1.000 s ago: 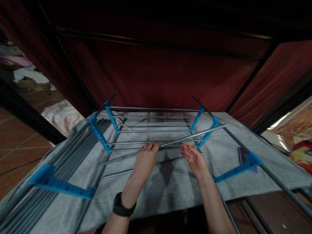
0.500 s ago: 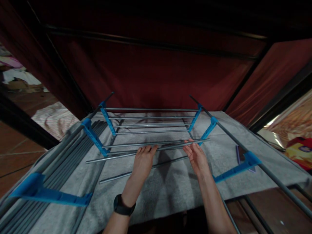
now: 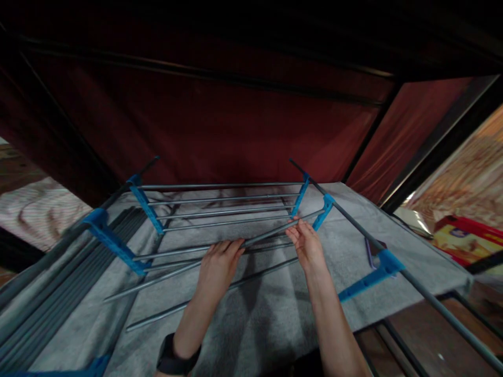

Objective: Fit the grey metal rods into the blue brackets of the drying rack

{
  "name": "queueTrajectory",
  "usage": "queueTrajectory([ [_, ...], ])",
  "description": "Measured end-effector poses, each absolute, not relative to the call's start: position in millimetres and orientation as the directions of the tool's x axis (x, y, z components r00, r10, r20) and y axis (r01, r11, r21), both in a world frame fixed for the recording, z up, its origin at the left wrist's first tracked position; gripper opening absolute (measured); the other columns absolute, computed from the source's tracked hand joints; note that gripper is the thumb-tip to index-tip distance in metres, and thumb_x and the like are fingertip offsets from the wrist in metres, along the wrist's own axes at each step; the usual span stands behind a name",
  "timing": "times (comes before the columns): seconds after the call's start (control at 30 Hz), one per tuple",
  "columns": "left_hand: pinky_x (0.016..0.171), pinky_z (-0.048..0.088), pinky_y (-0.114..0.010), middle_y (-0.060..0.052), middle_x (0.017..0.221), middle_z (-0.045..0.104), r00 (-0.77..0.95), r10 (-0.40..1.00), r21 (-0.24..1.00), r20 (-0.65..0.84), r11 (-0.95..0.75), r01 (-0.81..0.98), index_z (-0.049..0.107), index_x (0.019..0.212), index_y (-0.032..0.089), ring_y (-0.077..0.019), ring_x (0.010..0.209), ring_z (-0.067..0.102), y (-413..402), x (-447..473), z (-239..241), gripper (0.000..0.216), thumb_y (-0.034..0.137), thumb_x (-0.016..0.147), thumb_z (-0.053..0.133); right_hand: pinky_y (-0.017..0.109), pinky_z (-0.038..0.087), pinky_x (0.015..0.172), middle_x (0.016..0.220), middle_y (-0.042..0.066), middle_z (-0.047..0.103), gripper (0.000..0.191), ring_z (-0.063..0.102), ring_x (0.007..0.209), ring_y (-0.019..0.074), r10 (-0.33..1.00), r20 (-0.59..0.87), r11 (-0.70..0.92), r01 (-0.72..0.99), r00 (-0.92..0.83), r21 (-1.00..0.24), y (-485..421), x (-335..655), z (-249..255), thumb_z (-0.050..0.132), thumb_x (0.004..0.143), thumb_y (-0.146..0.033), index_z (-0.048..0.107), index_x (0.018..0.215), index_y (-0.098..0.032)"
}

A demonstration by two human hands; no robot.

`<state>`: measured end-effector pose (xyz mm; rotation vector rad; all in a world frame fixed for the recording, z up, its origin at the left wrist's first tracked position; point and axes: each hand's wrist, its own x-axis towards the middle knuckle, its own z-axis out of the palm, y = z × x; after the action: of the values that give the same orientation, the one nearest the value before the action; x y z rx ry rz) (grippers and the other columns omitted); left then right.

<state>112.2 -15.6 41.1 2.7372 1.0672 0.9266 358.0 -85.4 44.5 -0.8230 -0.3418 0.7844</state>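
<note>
A grey metal rod (image 3: 153, 281) slants across in front of me, its right end raised close to a blue plastic bracket (image 3: 324, 210) on the right side pole. My left hand (image 3: 222, 259) is closed over the rod's middle. Further right, my right hand (image 3: 307, 242) pinches the same rod near that end. Two rods below the held one run from the left blue bracket (image 3: 115, 242) and pass partly behind my hands. Another loose rod (image 3: 157, 317) lies on the grey cloth (image 3: 271, 309), passing under my left forearm.
Several rods (image 3: 220, 199) span the rear pair of blue brackets. A bundle of rods (image 3: 66, 283) lies at left. Another blue bracket (image 3: 371, 277) sits on the right pole, beside a purple-edged flat object (image 3: 370, 254). A dark red curtain (image 3: 220, 125) hangs behind.
The view has shifted, so the rack appears further left. The held rod has tilted more, its right end up towards the right bracket. Both hands stay on it.
</note>
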Motion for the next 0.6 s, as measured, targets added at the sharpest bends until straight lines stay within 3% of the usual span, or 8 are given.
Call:
queueTrajectory([
  [0.33, 0.085, 0.056, -0.040, -0.009, 0.102, 0.080, 0.521, 0.665, 0.373, 0.535, -0.739, 0.560, 0.075, 0.117, 0.025, -0.0282, 0.092, 0.074, -23, 124, 46, 0.029, 0.036, 0.103, 0.052, 0.030, 0.064, 0.079, 0.095, 0.003, 0.079, 0.031, 0.072, 0.077, 0.0146, 0.763, 0.021, 0.413, -0.463, 0.646, -0.784, -87, 356, 57, 0.087, 0.078, -0.041, 0.074, 0.099, -0.023],
  [0.47, 0.079, 0.056, -0.034, -0.006, 0.097, 0.078, 0.381, 0.744, 0.577, 0.549, -0.667, 0.471, 0.073, 0.112, 0.025, -0.0245, 0.089, 0.073, -31, 117, 70, 0.031, 0.046, 0.103, 0.052, 0.032, 0.063, 0.082, 0.099, 0.005, 0.080, 0.035, 0.074, 0.087, 0.0183, 0.839, 0.074, 0.348, -0.428, 0.539, -0.834, -93, 344, 69, 0.088, 0.076, -0.042, 0.077, 0.103, -0.023],
  [0.6, 0.073, 0.054, -0.029, -0.002, 0.084, 0.072, 0.218, 0.821, 0.762, 0.527, -0.571, 0.307, 0.068, 0.108, 0.021, -0.0192, 0.078, 0.069, -38, 101, 103, 0.030, 0.046, 0.102, 0.052, 0.031, 0.060, 0.079, 0.098, 0.007, 0.081, 0.039, 0.073, 0.082, 0.0178, 0.870, 0.040, 0.262, -0.393, 0.492, -0.881, -96, 341, 66, 0.090, 0.071, -0.045, 0.079, 0.100, -0.021],
])
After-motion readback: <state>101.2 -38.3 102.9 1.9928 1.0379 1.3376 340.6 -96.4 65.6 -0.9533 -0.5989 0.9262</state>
